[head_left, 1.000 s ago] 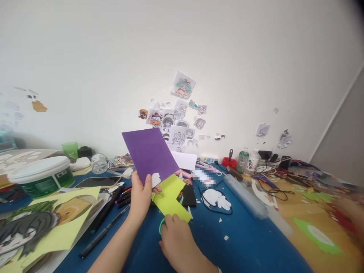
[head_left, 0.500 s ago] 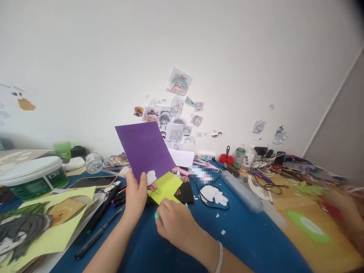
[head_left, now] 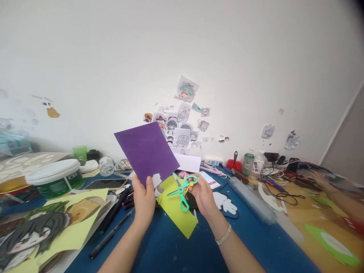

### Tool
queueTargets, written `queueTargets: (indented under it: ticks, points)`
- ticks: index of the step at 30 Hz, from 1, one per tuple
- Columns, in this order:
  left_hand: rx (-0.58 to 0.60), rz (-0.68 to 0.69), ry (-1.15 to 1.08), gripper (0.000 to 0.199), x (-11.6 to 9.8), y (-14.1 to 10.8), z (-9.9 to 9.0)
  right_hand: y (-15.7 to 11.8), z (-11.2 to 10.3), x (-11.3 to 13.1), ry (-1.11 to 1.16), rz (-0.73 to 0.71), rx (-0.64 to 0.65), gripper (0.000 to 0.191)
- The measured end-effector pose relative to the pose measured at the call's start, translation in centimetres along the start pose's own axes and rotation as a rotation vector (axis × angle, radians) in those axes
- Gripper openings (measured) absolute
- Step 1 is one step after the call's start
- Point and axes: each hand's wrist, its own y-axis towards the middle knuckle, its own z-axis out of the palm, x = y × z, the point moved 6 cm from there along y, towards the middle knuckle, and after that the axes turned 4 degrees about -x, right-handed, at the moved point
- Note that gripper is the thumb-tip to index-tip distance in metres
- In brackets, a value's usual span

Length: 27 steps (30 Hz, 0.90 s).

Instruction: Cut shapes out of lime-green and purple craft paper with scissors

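Upright in my left hand [head_left: 144, 199] is a purple sheet [head_left: 146, 151], pinched at its lower edge together with a small white paper piece [head_left: 156, 180]. My right hand [head_left: 202, 192] grips green scissors [head_left: 182, 190] by the upper handle loop; their blades are apart and point left, near the sheet's lower right corner. A yellow-green sheet [head_left: 180, 216] lies below the scissors on the blue table cover [head_left: 176, 250], partly over a black item [head_left: 192, 201].
Left are a white-lidded tub [head_left: 54, 176], a phone [head_left: 106, 184], pens [head_left: 110, 235] and yellow paper with drawings [head_left: 76, 227]. Right are a plastic roll [head_left: 251, 201], bottles [head_left: 258, 163] and a red bowl [head_left: 234, 165]. Another person's arm [head_left: 335, 189] reaches in from the right.
My right hand has turned and lifted, bringing the open scissors into full view. The yellow-green sheet now lies lower, out of my right hand. The view has shifted left.
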Motion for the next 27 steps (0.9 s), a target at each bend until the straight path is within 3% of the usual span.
queueTargets:
  ticks: [2, 5, 10, 13, 17, 23, 27]
  points:
    - [-0.007, -0.028, 0.023, 0.044, 0.1, -0.1, 0.1, -0.5, 0.1, 0.0, 0.066, -0.039, -0.025, 0.022]
    - [0.0, -0.071, 0.007, 0.046, 0.4, -0.6, 0.5, -2.1, 1.7, 0.1, -0.027, -0.072, 0.033, 0.018]
    - [0.031, -0.137, -0.082, 0.037, 0.5, -1.3, 1.0, -5.3, 5.8, 0.7, -0.391, -0.333, 0.309, 0.012]
    - [0.053, -0.238, -0.176, 0.036, 0.8, -1.4, 0.9, -6.5, 7.3, 0.1, -0.518, -0.389, 0.428, 0.011]
    - [0.057, -0.314, -0.337, 0.041, 1.3, -1.3, 0.8, -6.9, 7.7, -0.9, -0.55, -0.346, 0.456, 0.01]
    - [-0.026, -0.321, -0.465, 0.041, 0.6, -0.8, 0.2, -6.6, 7.0, -2.9, -0.415, -0.156, 0.442, 0.009]
    - [-0.109, -0.307, -0.476, 0.038, 0.0, -0.5, -0.4, -6.3, 6.4, -4.5, -0.264, -0.017, 0.361, 0.024]
